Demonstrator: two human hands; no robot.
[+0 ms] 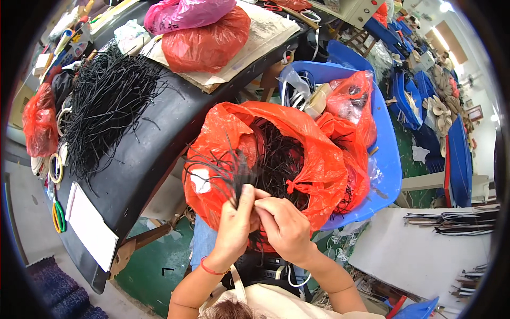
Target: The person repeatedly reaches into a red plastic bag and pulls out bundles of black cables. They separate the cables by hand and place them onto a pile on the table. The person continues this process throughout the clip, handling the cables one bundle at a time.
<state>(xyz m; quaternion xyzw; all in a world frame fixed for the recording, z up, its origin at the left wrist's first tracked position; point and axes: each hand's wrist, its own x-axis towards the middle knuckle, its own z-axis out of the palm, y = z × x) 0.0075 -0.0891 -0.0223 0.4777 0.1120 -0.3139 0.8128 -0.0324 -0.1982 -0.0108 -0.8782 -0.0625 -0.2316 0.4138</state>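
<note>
My left hand (231, 228) is closed around a small bunch of thin black cords (240, 175), whose loose ends fan upward and blur a little. My right hand (287, 226) is pinched up against it at the lower part of the bunch; whatever its fingertips hold is hidden. Both hands are over the near edge of a large open red plastic bag (212, 130). Inside the bag lies a tangled mass of black cords (281, 159). A white patch (201, 181) shows on the bag's left side.
Behind the bag stands a blue plastic tub (388, 165) holding another red bag (353, 101). On the left, a black padded bench (154, 143) carries a heap of black cords (106, 101), a white pad (90, 226) and filled bags (207, 42). Dark strips lie on a white table (393, 239) at right.
</note>
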